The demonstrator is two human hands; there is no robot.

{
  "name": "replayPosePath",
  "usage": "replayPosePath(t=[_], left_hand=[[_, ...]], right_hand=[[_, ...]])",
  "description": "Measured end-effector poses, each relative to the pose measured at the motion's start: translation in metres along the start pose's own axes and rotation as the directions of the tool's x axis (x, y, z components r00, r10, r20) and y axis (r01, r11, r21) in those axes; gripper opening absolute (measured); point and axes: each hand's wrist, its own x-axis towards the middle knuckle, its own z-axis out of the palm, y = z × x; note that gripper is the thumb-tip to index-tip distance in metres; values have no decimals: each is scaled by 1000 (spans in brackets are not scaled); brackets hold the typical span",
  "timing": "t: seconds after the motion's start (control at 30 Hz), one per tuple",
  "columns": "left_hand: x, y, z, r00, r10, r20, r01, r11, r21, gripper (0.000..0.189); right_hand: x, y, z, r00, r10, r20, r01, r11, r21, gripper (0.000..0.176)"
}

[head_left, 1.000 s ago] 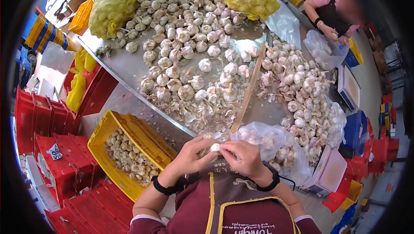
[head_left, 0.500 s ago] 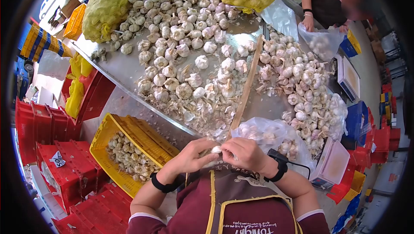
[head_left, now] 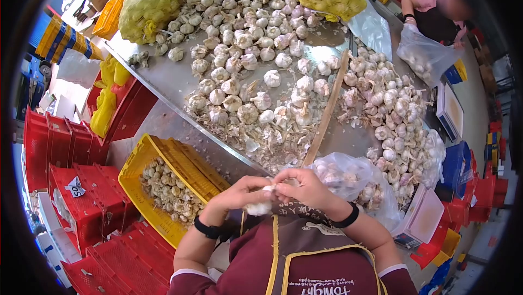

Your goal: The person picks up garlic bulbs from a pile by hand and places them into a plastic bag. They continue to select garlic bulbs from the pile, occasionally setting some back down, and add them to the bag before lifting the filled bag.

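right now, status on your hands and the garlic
Left hand and right hand both shut on garlic bulb, held at the apron. Yellow crate of garlic low left, clear bag of bulbs right. Wooden slat lies across the table.

We've got one garlic bulb (head_left: 258, 207) in hand: white, papery skin, rounded underside showing. It's off the table, close to the chest, pinched between our left hand (head_left: 235, 196) and right hand (head_left: 306, 187). Fingertips of both cover its top. Can't tell the stem direction.
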Motion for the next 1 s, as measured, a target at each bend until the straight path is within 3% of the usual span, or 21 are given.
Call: replayPosePath(t=[0.07, 0.13, 0.17, 0.2, 0.23, 0.27, 0.3, 0.33, 0.37, 0.4, 0.47, 0.53, 0.6, 0.63, 0.67, 0.73, 0.8, 0.87, 0.9, 0.97, 1.0], left_hand=[[-16, 6, -6, 998, -44, -36, 47, 996, 80, 32], [-46, 2, -19, 974, -126, -188, 167, 960, 224, 30], [-66, -10, -43, 971, -127, -201, 202, 887, 415, 26], [-87, -5, -45, 874, -283, -396, 424, 842, 334, 22], [-105, -9, -48, 723, -302, -621, 615, 691, 379, 23], [-132, -27, -67, 700, -232, -676, 648, 605, 463, 29], [-165, -45, -86, 700, -109, -705, 673, 430, 602, 36], [-190, -58, -110, 422, -324, -847, 906, 122, 405, 37], [-211, -69, -118, 420, -250, -872, 860, 417, 295, 37], [-193, -37, -88, 348, -234, -908, 811, 560, 167, 36], [-185, -26, -79, 410, -156, -899, 535, 839, 98, 39], [-167, -39, -87, 601, -68, -797, 216, 973, 80, 40], [-121, -22, -67, 669, -38, -742, 151, 985, 86, 37], [-101, -26, -73, 697, -29, -717, 106, 992, 63, 35], [-82, -30, -78, 723, -20, -691, 65, 997, 39, 34], [-37, -5, -54, 810, -8, -586, 15, 1000, 8, 28], [4, 14, -32, 863, -5, -505, 39, 998, 58, 31], [44, 28, -11, 941, -18, -338, 62, 991, 119, 32], [64, 33, 4, 961, -34, -275, 79, 985, 156, 33], [105, 41, 42, 989, -88, -117, 112, 969, 219, 34], [124, 43, 64, 992, -126, -22, 128, 962, 243, 35]], right_hand=[[12, -1, 7, 996, -47, 77, 62, 978, -200, 28], [33, 13, 23, 945, -238, 225, 298, 910, -288, 54], [35, 6, 41, 913, -262, 313, 363, 872, -327, 66], [37, 0, 60, 874, -278, 399, 428, 830, -359, 79], [43, 7, 75, 800, -347, 489, 539, 774, -332, 85], [46, 14, 86, 712, -407, 572, 642, 706, -297, 90], [44, 14, 92, 729, -358, 583, 625, 697, -352, 89], [40, 11, 93, 745, -304, 593, 603, 686, -407, 87], [38, 11, 86, 749, -289, 596, 581, 718, -383, 78], [35, 8, 74, 761, -303, 574, 581, 713, -393, 78], [22, 4, 40, 874, -48, 484, 290, 850, -440, 61], [-3, 15, 4, 965, -96, 245, 157, 958, -241, 48], [-35, 26, -35, 965, -263, -20, 242, 911, -334, 44], [-56, 24, -52, 932, -320, -170, 207, 856, -474, 43], [-79, 25, -67, 870, -386, -307, 141, 791, -595, 42], [-118, 50, -100, 623, -540, -566, 29, 739, -673, 41], [-165, 64, -121, 371, -531, -762, -62, 805, -591, 40], [-204, 90, -142, 45, -651, -758, -229, 732, -642, 46], [-221, 95, -143, 27, -643, -766, -228, 742, -631, 46], [-252, 105, -144, -158, -705, -692, -592, 628, -505, 54], [-264, 122, -149, -174, -695, -697, -589, 641, -492, 54]])
